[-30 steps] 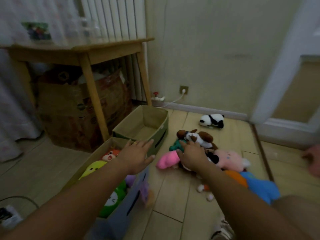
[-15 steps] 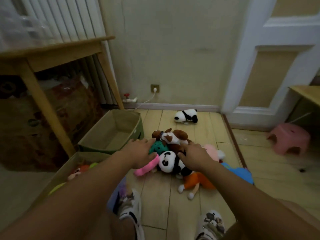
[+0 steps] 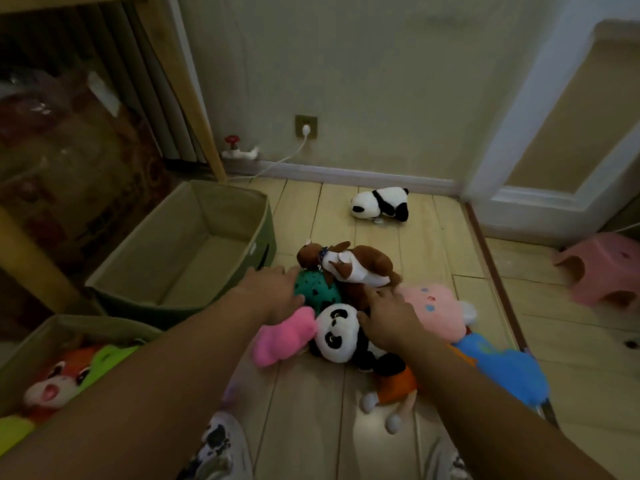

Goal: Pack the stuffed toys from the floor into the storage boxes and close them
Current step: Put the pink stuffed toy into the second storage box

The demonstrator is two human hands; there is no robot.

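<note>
Step in hand: toy pile (image 3: 353, 306) on floor, beside empty box (image 3: 180, 258), is reached for. Left hand (image 3: 273, 292) and right hand (image 3: 388, 317) are laid on it, fingers spread, nothing gripped. Next: toys to be clasped and lifted into that box.

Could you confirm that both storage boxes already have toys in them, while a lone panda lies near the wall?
Not quite: the head view shows the far box empty; only the near box holds toys. The lone panda does lie near the wall.
</note>
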